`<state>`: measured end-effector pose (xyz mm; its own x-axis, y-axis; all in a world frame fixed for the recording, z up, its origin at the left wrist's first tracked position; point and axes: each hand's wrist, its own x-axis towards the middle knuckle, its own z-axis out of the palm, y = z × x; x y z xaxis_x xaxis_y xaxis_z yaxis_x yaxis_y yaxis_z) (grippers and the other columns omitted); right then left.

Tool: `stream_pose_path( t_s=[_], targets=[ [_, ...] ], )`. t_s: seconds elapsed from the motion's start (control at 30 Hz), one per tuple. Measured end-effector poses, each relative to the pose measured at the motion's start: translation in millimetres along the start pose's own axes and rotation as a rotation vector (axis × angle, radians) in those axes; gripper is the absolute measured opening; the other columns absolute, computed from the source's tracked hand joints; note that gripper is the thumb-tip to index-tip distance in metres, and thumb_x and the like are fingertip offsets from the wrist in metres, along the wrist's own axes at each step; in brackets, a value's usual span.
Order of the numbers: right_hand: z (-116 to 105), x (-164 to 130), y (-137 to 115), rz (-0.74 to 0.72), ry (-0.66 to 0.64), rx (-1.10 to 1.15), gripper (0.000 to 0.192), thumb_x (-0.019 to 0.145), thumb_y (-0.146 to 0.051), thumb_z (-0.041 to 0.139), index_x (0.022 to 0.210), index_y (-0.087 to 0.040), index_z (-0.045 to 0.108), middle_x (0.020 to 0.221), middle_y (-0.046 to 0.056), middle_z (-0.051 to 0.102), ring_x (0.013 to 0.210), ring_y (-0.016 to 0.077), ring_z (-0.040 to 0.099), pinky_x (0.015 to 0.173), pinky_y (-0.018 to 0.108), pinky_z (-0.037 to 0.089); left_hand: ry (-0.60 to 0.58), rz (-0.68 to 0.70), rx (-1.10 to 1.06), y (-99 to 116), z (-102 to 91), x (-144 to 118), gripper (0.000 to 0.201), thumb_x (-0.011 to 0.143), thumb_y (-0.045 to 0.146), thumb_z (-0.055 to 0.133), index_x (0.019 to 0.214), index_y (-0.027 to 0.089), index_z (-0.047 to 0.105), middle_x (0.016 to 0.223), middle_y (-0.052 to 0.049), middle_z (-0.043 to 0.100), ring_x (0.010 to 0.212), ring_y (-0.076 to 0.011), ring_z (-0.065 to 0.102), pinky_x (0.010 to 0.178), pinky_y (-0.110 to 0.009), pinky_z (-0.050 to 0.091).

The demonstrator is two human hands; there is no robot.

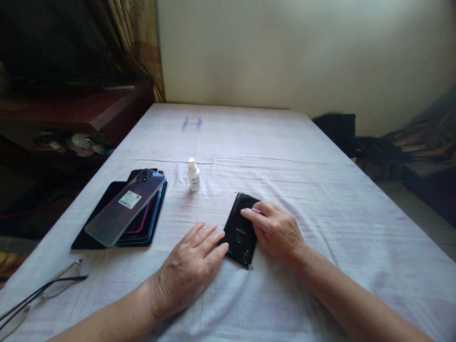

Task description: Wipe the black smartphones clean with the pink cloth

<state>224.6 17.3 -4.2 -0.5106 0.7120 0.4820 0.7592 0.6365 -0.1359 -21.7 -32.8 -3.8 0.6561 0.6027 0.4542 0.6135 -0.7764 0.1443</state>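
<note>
Black phone (pixel 239 230) lies face down, slanted, on the white sheet (pixel 320 199)

Both forearms are bare to the frame's lower edge, with no sleeve, watch or bracelet showing. The left hand (pixel 190 270) wears no ring; the right hand (pixel 276 232) has pale pink polished fingernails (glossy, trimmed short).

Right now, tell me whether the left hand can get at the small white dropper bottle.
Probably yes. The left hand lies flat beside the black phone, and only bare white cloth separates it from the small white dropper bottle ahead. Nothing blocks the way.
</note>
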Motion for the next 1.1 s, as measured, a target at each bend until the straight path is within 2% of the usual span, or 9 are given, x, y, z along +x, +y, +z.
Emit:
stream_pose_path(
  t_s=[0.2, 0.53, 0.9, 1.1],
  targets=[
    [3.4, -0.7, 0.2, 0.024, 0.019, 0.003, 0.028, 0.094, -0.012, 0.047, 0.106, -0.02, 0.071, 0.091, 0.007, 0.066, 0.082, 0.0176, 0.059, 0.071, 0.027, 0.048, -0.009, -0.005, -0.01, 0.1, -0.7, -0.1, 0.023, 0.094, 0.015, 0.054, 0.113, 0.017, 0.068, 0.121, -0.008, 0.07, 0.12, -0.0249, 0.061, 0.11, -0.046, 0.045],
    [-3.0, -3.3, -20.7, -0.087, -0.011, 0.118, 0.028, 0.095, -0.013, 0.046, 0.106, -0.019, 0.071, 0.088, 0.006, 0.065, 0.073, 0.0156, 0.055, 0.065, 0.027, 0.046, 0.001, -0.006, -0.006, 1.0, -1.5, 0.2, 0.023, 0.092, 0.014, 0.056, 0.111, 0.017, 0.068, 0.12, -0.009, 0.071, 0.121, -0.0242, 0.061, 0.11, -0.046, 0.045],
    [1.8, 0.0, -4.9, 0.025, 0.025, -0.006, 0.029, 0.094, -0.011, 0.047, 0.105, -0.02, 0.072, 0.089, 0.007, 0.066, 0.08, 0.0188, 0.059, 0.069, 0.03, 0.048, -0.02, -0.012, -0.005, 1.4, -1.4, 0.6, 0.024, 0.093, 0.014, 0.054, 0.112, 0.017, 0.068, 0.12, -0.009, 0.071, 0.12, -0.025, 0.061, 0.109, -0.047, 0.046],
    [1.1, -1.0, -11.1, -0.023, 0.017, 0.054, 0.027, 0.096, -0.013, 0.046, 0.105, -0.019, 0.071, 0.089, 0.007, 0.066, 0.077, 0.0174, 0.056, 0.068, 0.029, 0.047, -0.015, -0.015, -0.009, 1.4, -0.7, -0.4, 0.023, 0.093, 0.015, 0.056, 0.112, 0.018, 0.068, 0.12, -0.009, 0.07, 0.12, -0.0246, 0.06, 0.109, -0.046, 0.045]
  ],
)
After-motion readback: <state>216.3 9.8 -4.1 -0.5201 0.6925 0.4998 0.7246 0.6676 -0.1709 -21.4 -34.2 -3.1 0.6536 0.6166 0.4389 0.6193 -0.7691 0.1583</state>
